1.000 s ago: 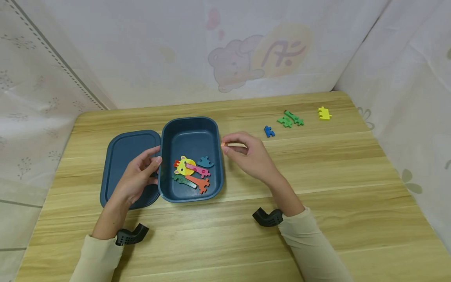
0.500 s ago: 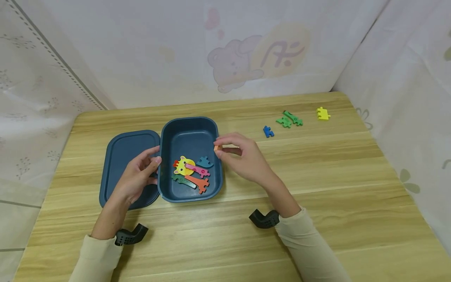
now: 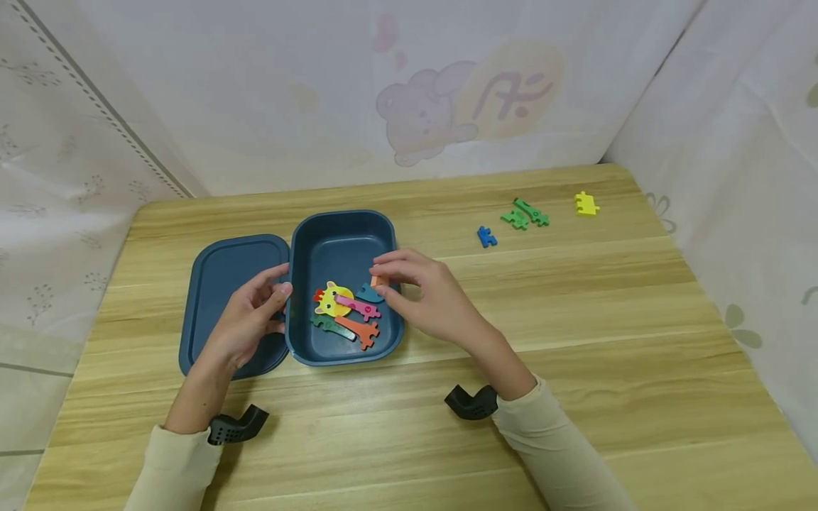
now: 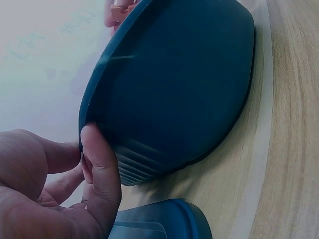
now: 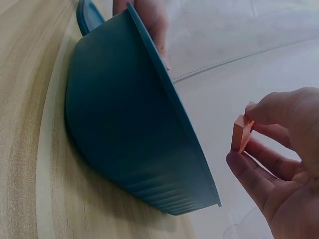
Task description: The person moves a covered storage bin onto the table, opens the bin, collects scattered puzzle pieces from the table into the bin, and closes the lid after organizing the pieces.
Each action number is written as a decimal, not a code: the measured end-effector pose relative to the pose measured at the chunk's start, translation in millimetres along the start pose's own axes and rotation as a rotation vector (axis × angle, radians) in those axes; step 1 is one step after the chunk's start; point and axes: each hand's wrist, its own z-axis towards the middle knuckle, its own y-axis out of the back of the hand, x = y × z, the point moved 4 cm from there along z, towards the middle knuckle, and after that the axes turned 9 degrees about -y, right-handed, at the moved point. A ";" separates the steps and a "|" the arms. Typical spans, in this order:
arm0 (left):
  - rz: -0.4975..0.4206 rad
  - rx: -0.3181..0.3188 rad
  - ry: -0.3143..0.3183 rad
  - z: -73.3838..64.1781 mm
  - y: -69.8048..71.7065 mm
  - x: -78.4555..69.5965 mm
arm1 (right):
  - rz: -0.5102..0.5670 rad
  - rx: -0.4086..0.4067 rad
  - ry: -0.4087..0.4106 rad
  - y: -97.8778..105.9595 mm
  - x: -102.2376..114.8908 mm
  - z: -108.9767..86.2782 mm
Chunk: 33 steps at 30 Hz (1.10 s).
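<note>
My right hand [image 3: 429,294] pinches an orange puzzle piece [image 5: 240,133] between thumb and fingertips, above the right side of a dark blue box [image 3: 345,349]. My left hand [image 3: 249,316] grips the left rim of that box, thumb on the rim and fingers against the outer wall, as the left wrist view shows. Inside lie a yellow giraffe-head piece [image 3: 331,301], a pink piece [image 3: 360,308], a dark green piece [image 3: 334,327], an orange piece [image 3: 364,333] and a teal piece [image 3: 368,294], partly hidden by the held one.
A dark blue lid [image 3: 211,305] lies left of the box, partly under my left hand. Toward the back right of the wooden table [image 3: 575,319] are a blue piece [image 3: 486,236], two green pieces [image 3: 515,219] and a yellow piece [image 3: 586,204].
My right hand has moved left with the orange puzzle piece, from beside the box's right rim to above its inside. The left hand has stayed at the left rim.
</note>
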 end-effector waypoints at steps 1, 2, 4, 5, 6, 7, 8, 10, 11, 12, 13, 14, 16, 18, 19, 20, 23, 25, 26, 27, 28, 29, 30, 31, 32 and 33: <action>0.000 0.000 0.000 0.1 0.0 -0.1 | -0.020 0.000 0.012 -0.5 0.8 0.0; 0.000 -0.003 0.001 -0.2 0.1 -0.1 | -0.041 0.000 0.024 -1.2 1.4 0.1; -0.002 -0.005 0.003 -0.5 0.4 0.0 | -0.081 0.000 0.047 -2.5 2.2 0.2; -0.004 -0.005 0.003 -0.6 0.5 0.0 | -0.099 -0.001 0.059 -3.4 2.3 0.5; -0.005 -0.005 0.003 -0.7 0.7 0.1 | -0.113 -0.001 0.068 -4.4 2.2 0.7; -0.005 -0.006 0.003 -1.1 0.9 0.2 | -0.131 0.001 0.075 -5.3 2.7 0.7; -0.004 -0.006 0.004 -1.5 1.1 0.3 | -0.147 0.002 0.082 -6.3 2.7 0.8; -0.002 -0.005 0.003 -1.6 1.4 0.7 | -0.180 0.004 0.094 -8.4 2.7 0.8; 0.001 -0.005 0.004 -1.7 1.4 0.8 | -0.193 0.005 0.099 -9.3 2.9 0.6; 0.003 -0.005 0.006 -2.0 1.5 0.9 | -0.203 0.007 0.102 -10.1 3.2 0.4; 0.006 -0.006 0.008 -2.3 1.6 1.0 | -0.212 0.007 0.107 -10.6 3.4 0.0; 0.006 -0.005 0.008 -2.2 1.4 1.1 | -0.216 0.008 0.112 -11.1 3.4 -0.1; 0.008 -0.004 0.006 -1.8 1.1 1.0 | -0.214 0.006 0.120 -11.5 3.5 -0.5; 0.006 -0.002 0.003 -1.6 0.8 0.8 | -0.214 0.005 0.125 -11.3 3.2 -0.7; 0.006 -0.002 0.000 -1.4 0.7 0.6 | -0.212 0.004 0.128 -11.1 3.0 -0.7; 0.005 -0.001 -0.001 -1.2 0.7 0.4 | -0.214 0.004 0.133 -11.1 2.8 -0.6; 0.001 -0.001 -0.006 -1.1 0.6 -0.1 | -0.218 0.008 0.137 -11.0 1.9 -0.4; 0.002 -0.003 -0.005 -1.4 0.7 -0.3 | -0.223 0.013 0.133 -10.9 1.2 -0.3; 0.002 -0.004 -0.005 -1.5 0.7 -0.3 | -0.230 0.015 0.131 -11.0 0.7 -0.2; 0.002 -0.004 -0.005 -1.5 0.6 -0.4 | -0.234 0.017 0.123 -10.8 0.3 -0.1; 0.002 -0.005 -0.005 -1.5 0.5 -0.5 | -0.237 0.017 0.118 -10.5 -0.5 -0.1; 0.003 -0.006 -0.003 -1.6 0.4 -0.6 | -0.240 0.016 0.114 -10.2 -1.2 0.0; 0.004 -0.007 -0.001 -1.7 0.3 -0.6 | -0.243 0.013 0.112 -9.6 -1.7 0.0; 0.004 -0.007 -0.001 -1.5 0.0 -0.7 | -0.248 0.008 0.111 -9.1 -2.4 0.1; 0.005 -0.006 -0.002 -1.2 -0.3 -0.9 | -0.252 0.001 0.113 -8.3 -3.1 0.0; 0.005 -0.005 -0.002 -0.9 -0.7 -1.1 | -0.254 -0.006 0.115 -7.5 -3.8 0.0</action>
